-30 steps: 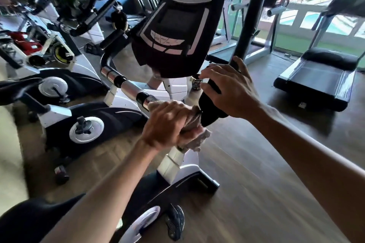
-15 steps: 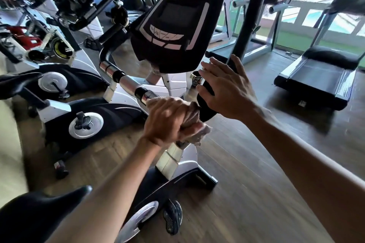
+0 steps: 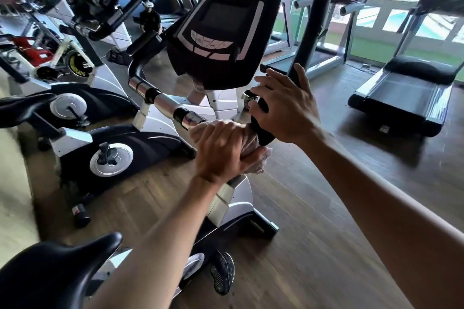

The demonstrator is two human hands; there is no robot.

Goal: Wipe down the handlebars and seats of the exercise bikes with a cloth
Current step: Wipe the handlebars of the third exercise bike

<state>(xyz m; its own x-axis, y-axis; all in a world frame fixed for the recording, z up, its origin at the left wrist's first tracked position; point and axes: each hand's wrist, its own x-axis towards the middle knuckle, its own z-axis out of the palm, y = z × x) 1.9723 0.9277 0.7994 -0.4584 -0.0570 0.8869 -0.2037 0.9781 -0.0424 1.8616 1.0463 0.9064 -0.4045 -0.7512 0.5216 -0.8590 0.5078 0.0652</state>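
I stand over an exercise bike with a black console (image 3: 221,32). Its left handlebar (image 3: 160,103) has chrome sections and black bands. My left hand (image 3: 226,150) grips a pale cloth (image 3: 251,143) wrapped round the near end of that bar. My right hand (image 3: 283,105) rests on the black foam grip of the right handlebar (image 3: 308,27), its fingers spread and only loosely bent over it. The bike's black seat (image 3: 55,273) shows at the bottom left.
A second bike (image 3: 110,155) with its seat (image 3: 22,108) stands to the left, more bikes behind it. Treadmills (image 3: 406,93) line the windows on the right. A person (image 3: 150,20) sits far back. A pedal (image 3: 222,276) hangs below my arms over wood floor.
My right hand loosened from a firm grip on the black handlebar to spread fingers. The left hand with the cloth stayed at the bar's near end. My view shifted slightly back.
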